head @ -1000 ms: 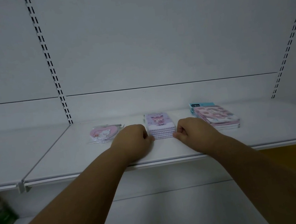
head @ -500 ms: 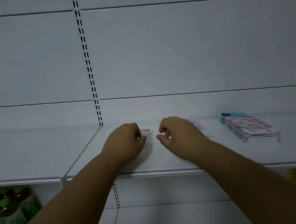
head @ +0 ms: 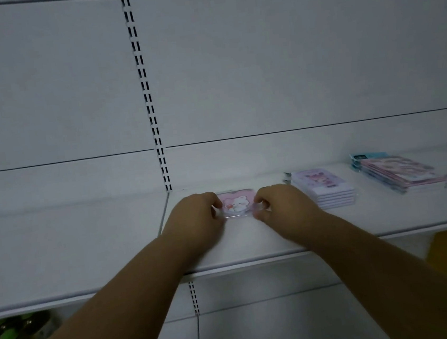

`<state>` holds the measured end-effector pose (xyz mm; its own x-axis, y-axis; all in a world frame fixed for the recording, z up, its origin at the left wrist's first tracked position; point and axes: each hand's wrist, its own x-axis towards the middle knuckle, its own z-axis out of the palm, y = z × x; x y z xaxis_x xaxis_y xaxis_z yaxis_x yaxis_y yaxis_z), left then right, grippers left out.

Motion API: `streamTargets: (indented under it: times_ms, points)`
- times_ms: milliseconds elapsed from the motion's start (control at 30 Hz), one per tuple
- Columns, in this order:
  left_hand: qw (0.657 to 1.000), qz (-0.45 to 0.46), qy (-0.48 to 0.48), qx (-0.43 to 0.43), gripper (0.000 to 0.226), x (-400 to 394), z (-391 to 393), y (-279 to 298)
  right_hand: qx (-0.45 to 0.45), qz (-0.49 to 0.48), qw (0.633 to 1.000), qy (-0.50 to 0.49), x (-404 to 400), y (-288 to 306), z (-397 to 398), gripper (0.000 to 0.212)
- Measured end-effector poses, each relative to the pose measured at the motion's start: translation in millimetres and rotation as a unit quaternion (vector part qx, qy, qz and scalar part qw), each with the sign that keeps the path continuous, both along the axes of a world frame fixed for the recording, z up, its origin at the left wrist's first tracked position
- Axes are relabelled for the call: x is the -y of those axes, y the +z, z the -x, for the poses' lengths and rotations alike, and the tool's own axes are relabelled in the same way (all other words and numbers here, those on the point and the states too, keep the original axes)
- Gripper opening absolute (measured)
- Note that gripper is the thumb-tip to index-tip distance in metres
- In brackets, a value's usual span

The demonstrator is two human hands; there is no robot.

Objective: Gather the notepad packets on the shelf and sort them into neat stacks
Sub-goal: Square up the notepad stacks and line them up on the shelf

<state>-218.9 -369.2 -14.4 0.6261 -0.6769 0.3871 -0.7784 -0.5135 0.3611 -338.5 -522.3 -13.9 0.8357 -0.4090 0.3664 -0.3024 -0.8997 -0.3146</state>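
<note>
Forearms outstretched, left hand (head: 194, 218) and right hand (head: 283, 206) curled, each grip pinching pink packet (head: 237, 203) ends on shelf (head: 265, 236)

Packets (head: 236, 204) (leftmost) beside two stacks (head: 325, 189)

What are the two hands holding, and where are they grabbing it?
The pink bunny notepad packet. The left hand pinches its left edge and the right hand its right edge, low over the shelf.

Matt white painted-metal shelf (head: 251, 238) – smooth; the pink bear-print notepad packet (head: 236, 202) looks like glossy clear plastic wrap, as does the lilac notepad stack (head: 323, 189).
</note>
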Motion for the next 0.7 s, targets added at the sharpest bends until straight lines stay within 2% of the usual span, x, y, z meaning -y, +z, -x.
streamTargets:
  times_ms: [133, 400, 700]
  points:
    - [1.000, 0.021, 0.005, -0.013, 0.020, 2, 1, -2, -0.002, -0.014, 1.000, -0.019, -2, 3, 2, 0.027]
    - [0.999, 0.033, -0.001, -0.023, 0.018, -7, 6, -4, -0.012, -0.015, 1.000, 0.003, -2, 2, 10, 0.025]
    - [0.999, 0.040, -0.003, -0.034, 0.018, -10, 10, -3, 0.005, -0.020, 1.000, 0.017, 2, -2, 14, 0.014]
